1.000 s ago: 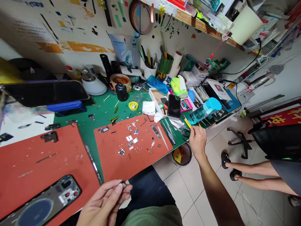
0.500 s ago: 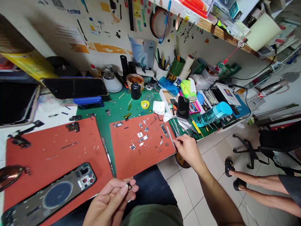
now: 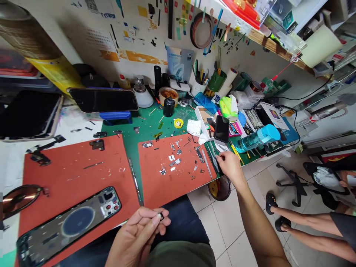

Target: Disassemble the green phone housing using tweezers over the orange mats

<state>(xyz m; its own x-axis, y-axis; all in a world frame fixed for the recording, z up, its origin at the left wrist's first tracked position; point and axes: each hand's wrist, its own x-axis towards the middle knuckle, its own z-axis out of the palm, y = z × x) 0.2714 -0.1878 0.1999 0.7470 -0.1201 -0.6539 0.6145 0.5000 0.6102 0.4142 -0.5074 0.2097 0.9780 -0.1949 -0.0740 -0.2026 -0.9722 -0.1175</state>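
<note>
The left hand point(image 3: 139, 233) is nearest, raised in front of the bench edge, with its thumb and forefinger closed on a small dark piece point(image 3: 162, 216) and the other fingers curled. The piece is mostly covered by the fingertips, and no marking can be read on it. Beside this hand, a phone housing point(image 3: 47, 239) lies aslant on the left red mat point(image 3: 63, 163), its round blue-grey patch facing up.

Farther along the bench edge, the right hand point(image 3: 232, 168) reaches out with bent fingers, thumb and forefinger close together at a dark pen-like tool point(image 3: 213, 157); I cannot tell whether they grip it. The right red mat point(image 3: 155, 189) holds scattered small parts and, near its right side, a narrow circuit board point(image 3: 199, 154), too small for any print to show.

Behind these, a dark phone point(image 3: 221, 128) leans on a white tray, near a clear bottle with a blue lid point(image 3: 258, 138). A larger phone point(image 3: 104, 100) rests on a blue stand point(image 3: 116, 116), screen dark.

Against the wall stands a pale blue packet point(image 3: 179, 65) with a tiny portrait and lettering too small to read. Higher up are a printed sheet point(image 3: 98, 39), illegible, some blue handwriting point(image 3: 108, 15), also unclear, and part of a QR code point(image 3: 91, 6).
</note>
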